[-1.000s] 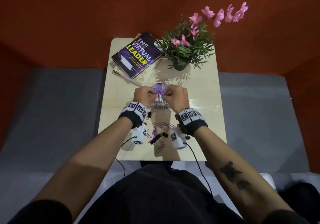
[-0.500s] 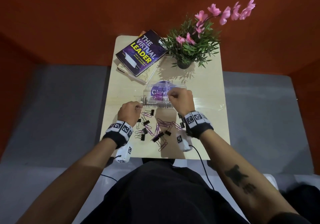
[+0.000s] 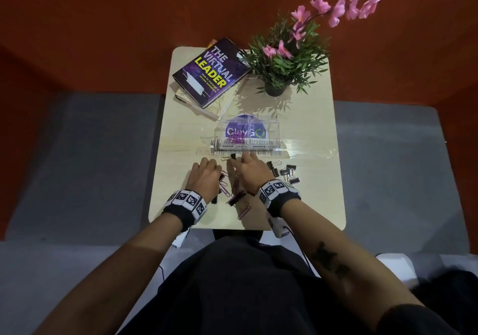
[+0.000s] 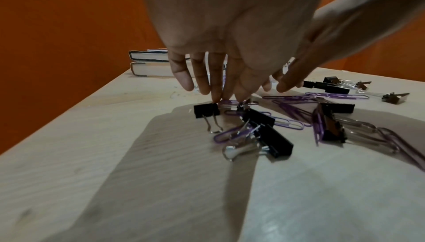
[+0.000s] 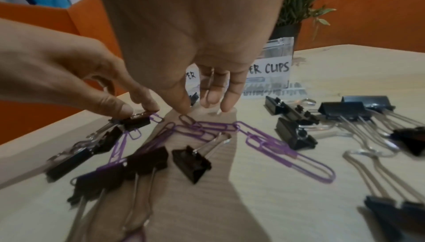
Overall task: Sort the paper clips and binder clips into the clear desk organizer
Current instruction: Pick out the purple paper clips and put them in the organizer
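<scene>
- Low in the head view, at the table's near edge, purple paper clips [image 3: 244,212] lie flat: light, springy, some interlinked. Slide a nail under one loop.
- Mid-frame, your left hand [image 3: 204,177] pinches a black binder clip [image 5: 135,121]; your right hand [image 3: 252,170] hangs relaxed, holding nothing.
- Other binder clips [image 3: 284,171] are stiff; grip the body.
- Beyond, the clear desk organizer [image 3: 247,134] holds some paper clips at its left.
</scene>
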A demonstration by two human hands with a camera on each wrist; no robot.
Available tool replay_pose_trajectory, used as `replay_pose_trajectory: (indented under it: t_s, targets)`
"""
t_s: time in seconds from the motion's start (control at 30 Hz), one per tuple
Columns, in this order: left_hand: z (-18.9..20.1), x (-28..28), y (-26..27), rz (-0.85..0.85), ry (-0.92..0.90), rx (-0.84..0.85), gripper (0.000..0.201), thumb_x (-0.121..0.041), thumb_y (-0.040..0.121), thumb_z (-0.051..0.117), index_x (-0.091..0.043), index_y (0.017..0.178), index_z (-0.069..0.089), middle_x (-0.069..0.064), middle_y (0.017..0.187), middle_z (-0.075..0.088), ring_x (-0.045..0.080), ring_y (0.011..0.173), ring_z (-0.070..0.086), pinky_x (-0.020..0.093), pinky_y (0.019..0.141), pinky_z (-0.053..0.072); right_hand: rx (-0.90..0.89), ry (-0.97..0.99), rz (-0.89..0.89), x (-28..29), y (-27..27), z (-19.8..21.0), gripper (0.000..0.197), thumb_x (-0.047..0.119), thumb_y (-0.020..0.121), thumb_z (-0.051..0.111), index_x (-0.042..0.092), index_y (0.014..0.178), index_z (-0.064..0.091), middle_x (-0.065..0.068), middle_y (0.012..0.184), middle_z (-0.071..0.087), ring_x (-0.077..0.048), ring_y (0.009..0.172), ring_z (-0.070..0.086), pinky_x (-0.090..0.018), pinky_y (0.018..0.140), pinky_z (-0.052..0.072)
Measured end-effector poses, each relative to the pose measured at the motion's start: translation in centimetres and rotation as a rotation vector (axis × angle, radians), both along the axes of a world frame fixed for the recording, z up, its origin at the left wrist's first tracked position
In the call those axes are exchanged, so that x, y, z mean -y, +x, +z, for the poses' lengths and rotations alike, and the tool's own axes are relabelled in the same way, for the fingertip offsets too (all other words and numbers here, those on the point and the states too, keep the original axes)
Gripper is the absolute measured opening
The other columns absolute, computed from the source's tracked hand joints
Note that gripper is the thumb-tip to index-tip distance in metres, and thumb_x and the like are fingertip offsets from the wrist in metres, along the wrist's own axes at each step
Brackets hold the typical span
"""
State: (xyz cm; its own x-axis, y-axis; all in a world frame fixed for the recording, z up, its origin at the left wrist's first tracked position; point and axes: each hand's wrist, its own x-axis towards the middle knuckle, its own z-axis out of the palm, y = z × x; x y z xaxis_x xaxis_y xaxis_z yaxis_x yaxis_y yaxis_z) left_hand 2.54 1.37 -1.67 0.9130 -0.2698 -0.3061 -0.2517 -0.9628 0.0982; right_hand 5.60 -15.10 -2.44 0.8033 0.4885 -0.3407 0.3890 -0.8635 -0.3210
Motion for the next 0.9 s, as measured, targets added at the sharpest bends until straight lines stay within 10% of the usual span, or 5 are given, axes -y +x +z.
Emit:
replay_pose_trajectory:
  t_s: [0.9]
  targets:
    - [0.0,-3.3,-4.5,-0.234,-0.113,0.071,0.028,-0.017,0.08,0.069,-0.023,0.107,0.064,-0.001,0.097,0.065,0.025,0.092,0.054,0.04,0.076,0.046,0.116,0.083,0.306,1.1,-3.3,0.4,0.015,0.028,0.085,0.065,0.029,0.1,0.067,-0.004,0.097,0.055,-0.027,0.092,0.048,-0.042,0.073,0.046]
